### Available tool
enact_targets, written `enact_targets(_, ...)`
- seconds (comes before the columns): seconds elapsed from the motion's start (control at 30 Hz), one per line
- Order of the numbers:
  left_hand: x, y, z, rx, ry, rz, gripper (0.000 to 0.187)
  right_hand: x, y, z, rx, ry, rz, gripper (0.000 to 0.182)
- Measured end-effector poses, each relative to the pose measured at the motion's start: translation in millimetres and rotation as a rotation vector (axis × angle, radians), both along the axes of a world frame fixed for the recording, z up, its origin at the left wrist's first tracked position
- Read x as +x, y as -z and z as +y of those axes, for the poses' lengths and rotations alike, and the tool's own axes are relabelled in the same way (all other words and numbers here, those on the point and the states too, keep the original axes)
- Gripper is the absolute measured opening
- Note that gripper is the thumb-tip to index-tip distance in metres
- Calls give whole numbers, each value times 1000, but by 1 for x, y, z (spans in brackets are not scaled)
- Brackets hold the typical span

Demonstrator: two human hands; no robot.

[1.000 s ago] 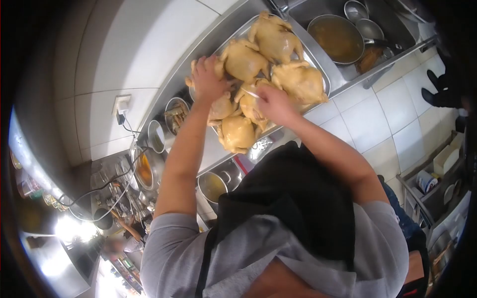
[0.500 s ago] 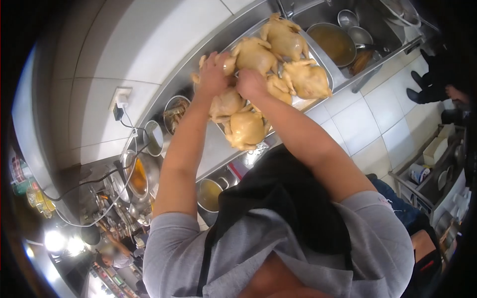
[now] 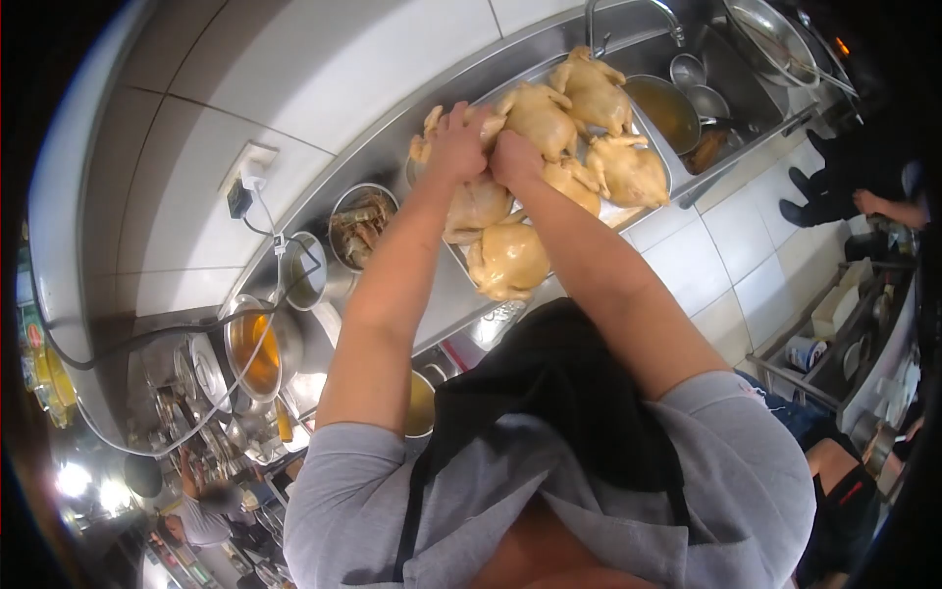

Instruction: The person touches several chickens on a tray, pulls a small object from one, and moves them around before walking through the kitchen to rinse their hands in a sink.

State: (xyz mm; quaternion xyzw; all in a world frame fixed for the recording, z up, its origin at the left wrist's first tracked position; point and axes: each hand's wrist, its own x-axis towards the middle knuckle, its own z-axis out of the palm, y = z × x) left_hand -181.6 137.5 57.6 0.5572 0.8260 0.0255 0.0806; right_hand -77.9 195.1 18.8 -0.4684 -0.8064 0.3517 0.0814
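Note:
Several whole plucked chickens [image 3: 542, 123] with yellowish skin lie close together on a metal tray [image 3: 618, 213] across the steel counter. My left hand [image 3: 458, 145] rests on a chicken [image 3: 485, 125] at the tray's back left, its fingers wrapped over the bird. Right beside it, my right hand [image 3: 516, 160] is closed with the knuckles up, pressed in between that chicken and its neighbours. The right fingertips, and whatever they grip, are hidden. Another chicken [image 3: 510, 261] lies below my wrists, at the tray's near end.
Right of the tray, a sink holds a pot of brownish liquid [image 3: 663, 113] and ladles [image 3: 706, 101]. A faucet [image 3: 633, 8] stands behind. To the left are a container of brown pieces [image 3: 361, 228], a bowl of orange liquid [image 3: 257, 353] and hanging cords [image 3: 267, 211]. Other people stand farther off.
The camera view has shifted, so the counter and tray appear a little farther right. Both hands stay at the same chicken, with little visible change in their grip.

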Motion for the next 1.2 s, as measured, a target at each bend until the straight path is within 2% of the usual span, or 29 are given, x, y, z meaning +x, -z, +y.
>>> enact_targets(0.1,-4,5,2,10,15,-7,88,18,-6,0,71,-66,-9,21)
enact_targets(0.2,0,-4,0,26,30,-20,89,57,-20,3,17,-95,52,21)
enact_targets(0.4,-4,4,3,35,96,-12,89,118,-29,9,52,-17,164,17)
enact_targets(0.53,-8,6,6,11,126,-15,90,142,-21,15,-20,-6,312,18)
enact_targets(0.77,-2,4,14,-1,116,-17,88,177,-11,26,-99,-5,356,16)
enact_targets(1.0,5,3,14,-38,50,75,90,188,-10,32,-88,-137,382,16)
enact_targets(1.07,-15,1,16,21,198,-95,79,193,-9,35,-103,-165,374,16)
enact_targets(1.1,-21,2,19,22,194,-97,79,197,-7,36,-132,-177,406,17)
enact_targets(1.17,-33,7,26,167,256,-79,53,205,-7,38,-165,-191,436,17)
enact_targets(1.2,-32,7,28,165,252,-81,53,210,-12,41,-200,-206,419,18)
